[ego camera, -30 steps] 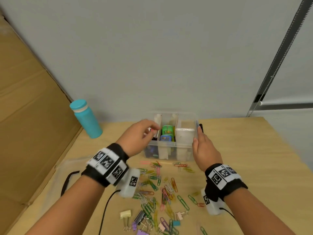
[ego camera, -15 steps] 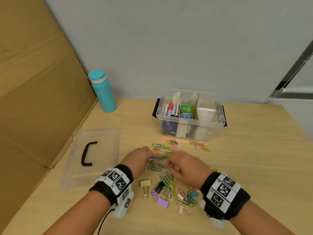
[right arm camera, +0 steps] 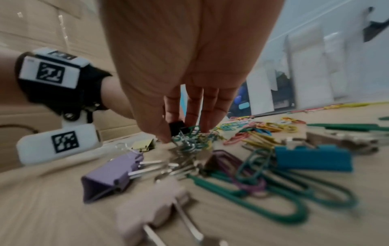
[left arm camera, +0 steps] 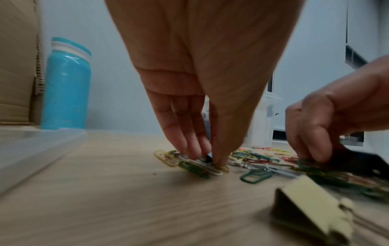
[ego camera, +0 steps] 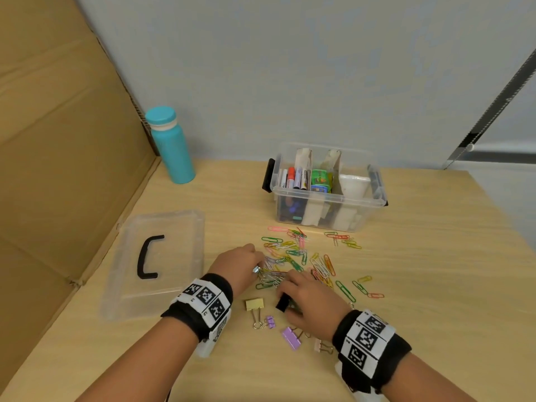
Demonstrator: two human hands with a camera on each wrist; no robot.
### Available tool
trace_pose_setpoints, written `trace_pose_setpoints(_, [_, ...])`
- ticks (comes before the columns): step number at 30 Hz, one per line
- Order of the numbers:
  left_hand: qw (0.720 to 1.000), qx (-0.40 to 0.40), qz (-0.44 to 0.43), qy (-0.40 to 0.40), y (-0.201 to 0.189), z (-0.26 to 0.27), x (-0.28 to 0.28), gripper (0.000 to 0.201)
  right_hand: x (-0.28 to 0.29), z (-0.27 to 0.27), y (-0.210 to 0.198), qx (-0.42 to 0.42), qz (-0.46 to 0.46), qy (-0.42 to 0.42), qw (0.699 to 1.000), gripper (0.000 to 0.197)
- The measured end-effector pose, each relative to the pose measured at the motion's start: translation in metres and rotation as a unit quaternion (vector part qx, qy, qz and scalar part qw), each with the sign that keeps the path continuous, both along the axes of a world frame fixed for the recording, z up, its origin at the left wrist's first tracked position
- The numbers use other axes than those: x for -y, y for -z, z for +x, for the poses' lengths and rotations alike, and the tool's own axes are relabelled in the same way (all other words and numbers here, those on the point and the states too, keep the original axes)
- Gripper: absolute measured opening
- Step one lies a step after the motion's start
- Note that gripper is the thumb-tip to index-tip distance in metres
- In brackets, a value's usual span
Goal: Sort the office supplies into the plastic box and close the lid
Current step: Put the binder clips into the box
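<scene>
Paper clips [ego camera: 301, 258] are scattered on the wooden table [ego camera: 420, 285], just in front of the open plastic box [ego camera: 326, 188], which sits long side toward the camera with markers standing in its left compartment. The clear lid [ego camera: 156, 262] lies flat off to the left, handle up, with a teal bottle [ego camera: 171, 145] behind it. Binder clips crowd the near edge of the pile, including a yellow one [ego camera: 254, 304] and a purple one [ego camera: 291, 338]. The left hand [ego camera: 236, 264] pinches a small bunch of paper clips against the table. The right hand [ego camera: 311, 303] pinches a black binder clip [ego camera: 282, 302], tangled up with green paper clips.
</scene>
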State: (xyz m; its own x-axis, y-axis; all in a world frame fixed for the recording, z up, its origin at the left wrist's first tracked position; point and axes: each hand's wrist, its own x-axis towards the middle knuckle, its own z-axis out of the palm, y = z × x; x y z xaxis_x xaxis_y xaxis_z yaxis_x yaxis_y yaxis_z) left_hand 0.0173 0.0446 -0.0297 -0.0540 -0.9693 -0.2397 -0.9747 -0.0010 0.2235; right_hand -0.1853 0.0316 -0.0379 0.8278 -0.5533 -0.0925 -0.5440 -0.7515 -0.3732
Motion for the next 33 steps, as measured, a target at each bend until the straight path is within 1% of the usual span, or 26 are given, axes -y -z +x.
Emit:
trace_pose_setpoints(4, [0.998,-0.048,-0.02,-0.023,0.002,0.005,-0.007,0.034,0.007,-0.007,-0.003,0.071,0.039,0.077,0.994,0.028])
trace_pose_setpoints(6, [0.997,-0.065,-0.021,-0.026,0.002,0.005,-0.01,0.04,0.01,-0.01,-0.005,0.075,0.055,0.101,0.99,0.026])
trace_pose_setpoints(8, [0.996,-0.078,-0.024,-0.03,0.003,0.006,-0.011,0.042,0.013,-0.012,-0.007,0.077,0.07,0.118,0.988,0.023])
trace_pose_setpoints(10, [0.994,-0.099,-0.035,-0.041,0.003,0.007,-0.013,0.037,0.015,-0.013,-0.01,0.113,0.121,0.139,0.976,0.02])
trace_pose_setpoints(12, [0.989,-0.129,-0.041,-0.055,0.004,0.009,-0.015,0.029,0.018,-0.016,-0.013,0.169,0.204,0.165,0.95,0.02])
trace_pose_setpoints(14, [0.984,-0.157,-0.045,-0.068,0.004,0.011,-0.018,0.021,0.021,-0.018,-0.017,0.221,0.298,0.182,0.911,0.02])
trace_pose_setpoints(16, [0.975,-0.193,-0.065,-0.085,0.005,0.014,-0.02,0.015,0.025,-0.019,-0.019,0.273,0.392,0.197,0.856,0.018])
trace_pose_setpoints(17, [0.97,-0.212,-0.077,-0.095,0.004,0.015,-0.021,0.013,0.028,-0.02,-0.019,0.301,0.448,0.208,0.816,0.017])
trace_pose_setpoints(19, [0.956,-0.252,-0.093,-0.117,0.001,0.017,-0.023,0.011,0.029,-0.02,-0.019,0.352,0.577,0.224,0.703,0.022])
trace_pose_setpoints(20, [0.948,-0.274,-0.095,-0.132,0.0,0.018,-0.024,0.012,0.029,-0.019,-0.021,0.366,0.625,0.22,0.654,0.027])
trace_pose_setpoints(21, [0.939,-0.296,-0.096,-0.147,-0.002,0.018,-0.026,0.013,0.027,-0.018,-0.022,0.367,0.651,0.215,0.629,0.03])
trace_pose_setpoints(22, [0.93,-0.317,-0.094,-0.158,-0.003,0.019,-0.028,0.014,0.026,-0.017,-0.023,0.357,0.658,0.211,0.628,0.03])
trace_pose_setpoints(23, [0.922,-0.338,-0.089,-0.167,-0.004,0.019,-0.031,0.013,0.023,-0.014,-0.024,0.337,0.65,0.207,0.649,0.027])
trace_pose_setpoints(24, [0.915,-0.355,-0.083,-0.173,-0.004,0.02,-0.033,0.012,0.02,-0.011,-0.023,0.306,0.623,0.202,0.691,0.021])
trace_pose_setpoints(25, [0.911,-0.366,-0.075,-0.173,-0.005,0.02,-0.035,0.013,0.018,-0.01,-0.022,0.263,0.574,0.189,0.752,0.015])
trace_pose_setpoints(26, [0.911,-0.371,-0.066,-0.168,-0.005,0.02,-0.036,0.017,0.015,-0.009,-0.022,0.211,0.503,0.163,0.822,0.012])
trace_pose_setpoints(27, [0.914,-0.369,-0.056,-0.16,-0.006,0.021,-0.038,0.024,0.013,-0.008,-0.022,0.153,0.428,0.125,0.882,0.014])
trace_pose_setpoints(28, [0.92,-0.358,-0.048,-0.15,-0.005,0.021,-0.04,0.031,0.01,-0.009,-0.021,0.095,0.364,0.082,0.923,0.02])
trace_pose_setpoints(29, [0.928,-0.343,-0.041,-0.141,-0.005,0.021,-0.042,0.036,0.006,-0.009,-0.021,0.041,0.32,0.043,0.945,0.028])
trace_pose_setpoints(31, [0.942,-0.311,-0.013,-0.124,-0.004,0.022,-0.046,0.036,0.0,-0.01,-0.019,-0.063,0.245,-0.027,0.967,0.044])
trace_pose_setpoints(32, [0.949,-0.294,0.009,-0.113,-0.003,0.021,-0.049,0.031,-0.003,-0.01,-0.017,-0.111,0.206,-0.052,0.971,0.051])
trace_pose_setpoints(33, [0.953,-0.28,0.033,-0.106,-0.002,0.019,-0.051,0.021,-0.005,-0.01,-0.015,-0.143,0.175,-0.066,0.972,0.055])
